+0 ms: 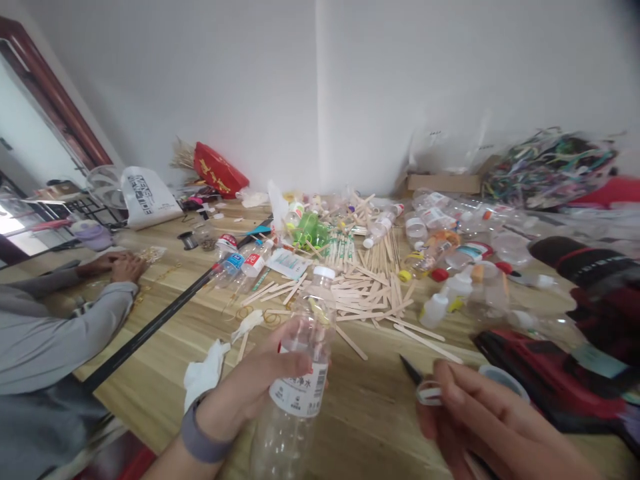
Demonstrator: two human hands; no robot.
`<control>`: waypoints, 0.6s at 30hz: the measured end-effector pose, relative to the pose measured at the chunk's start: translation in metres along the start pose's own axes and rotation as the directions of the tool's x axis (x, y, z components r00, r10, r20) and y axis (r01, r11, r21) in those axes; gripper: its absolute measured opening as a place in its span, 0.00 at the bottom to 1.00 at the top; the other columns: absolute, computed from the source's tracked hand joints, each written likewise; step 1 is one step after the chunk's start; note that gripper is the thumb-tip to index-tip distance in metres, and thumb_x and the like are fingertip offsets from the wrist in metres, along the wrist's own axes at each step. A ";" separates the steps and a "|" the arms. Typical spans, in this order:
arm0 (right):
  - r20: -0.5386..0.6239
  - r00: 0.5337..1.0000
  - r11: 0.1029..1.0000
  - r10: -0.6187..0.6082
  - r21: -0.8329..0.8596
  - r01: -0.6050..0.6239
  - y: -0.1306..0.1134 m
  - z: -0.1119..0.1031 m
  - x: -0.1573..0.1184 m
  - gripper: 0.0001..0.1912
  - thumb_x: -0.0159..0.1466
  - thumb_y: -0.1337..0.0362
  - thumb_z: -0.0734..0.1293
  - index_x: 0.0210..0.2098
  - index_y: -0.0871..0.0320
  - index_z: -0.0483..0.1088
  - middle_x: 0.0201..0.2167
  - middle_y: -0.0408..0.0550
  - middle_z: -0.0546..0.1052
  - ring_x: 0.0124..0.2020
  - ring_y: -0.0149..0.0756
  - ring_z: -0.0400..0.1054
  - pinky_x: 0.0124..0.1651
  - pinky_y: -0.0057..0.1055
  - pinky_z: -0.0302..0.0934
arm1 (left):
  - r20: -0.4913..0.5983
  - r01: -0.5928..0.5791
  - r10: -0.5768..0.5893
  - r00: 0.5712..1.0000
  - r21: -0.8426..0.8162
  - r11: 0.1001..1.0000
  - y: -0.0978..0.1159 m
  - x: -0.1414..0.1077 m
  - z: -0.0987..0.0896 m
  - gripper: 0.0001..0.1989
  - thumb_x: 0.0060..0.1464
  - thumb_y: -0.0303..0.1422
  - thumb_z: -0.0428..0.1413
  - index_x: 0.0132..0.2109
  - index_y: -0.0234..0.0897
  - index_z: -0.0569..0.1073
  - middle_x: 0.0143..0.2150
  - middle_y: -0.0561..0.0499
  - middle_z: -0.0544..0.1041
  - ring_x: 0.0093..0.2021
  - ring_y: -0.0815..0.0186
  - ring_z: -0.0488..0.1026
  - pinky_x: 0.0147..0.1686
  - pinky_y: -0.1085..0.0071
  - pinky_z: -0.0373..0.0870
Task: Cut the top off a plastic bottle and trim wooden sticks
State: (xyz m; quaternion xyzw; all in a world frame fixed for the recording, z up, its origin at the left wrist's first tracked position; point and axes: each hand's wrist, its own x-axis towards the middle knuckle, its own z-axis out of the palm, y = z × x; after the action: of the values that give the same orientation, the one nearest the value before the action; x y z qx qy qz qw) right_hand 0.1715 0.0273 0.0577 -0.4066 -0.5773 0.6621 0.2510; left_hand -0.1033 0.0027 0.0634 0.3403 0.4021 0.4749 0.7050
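A clear plastic bottle (293, 427) with a white cap and a white label stands nearly upright in front of me. My left hand (273, 363) wraps round its label, a grey band on the wrist. To the right, my right hand (470, 413) is closed on a dark pointed tool (411, 369). Its blade-like tip points up and left; most of the rest is hidden by the fingers, so its exact kind is unclear. A small pale loop (429, 394) shows at the fingertips. The two hands are apart, with table between them.
Loose wooden craft sticks (367, 290) are heaped beyond the bottle. Several plastic bottles (470, 253) crowd the right, near a red and black power tool (595, 293). At left, a co-worker's hands (127, 267) work beside a long black bar (155, 323). A crumpled tissue (205, 370) lies nearby.
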 end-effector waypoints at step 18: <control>0.171 0.983 0.998 -0.061 0.014 0.060 -0.013 0.037 0.013 0.26 0.63 0.38 0.64 0.31 0.57 0.68 0.29 0.45 0.75 0.22 0.27 0.67 0.29 0.26 0.61 | 0.031 -0.060 0.052 0.998 0.338 0.939 0.014 -0.028 0.003 0.36 0.33 0.43 0.73 0.50 0.39 0.70 0.40 0.53 0.74 0.39 0.64 0.69 0.38 0.69 0.63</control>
State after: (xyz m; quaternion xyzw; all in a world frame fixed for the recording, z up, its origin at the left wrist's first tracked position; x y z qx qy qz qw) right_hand 0.1319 0.0194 0.0673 -0.3293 -0.6060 0.6892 0.2221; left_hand -0.1120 -0.0196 0.0837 0.4729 0.4601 0.4148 0.6266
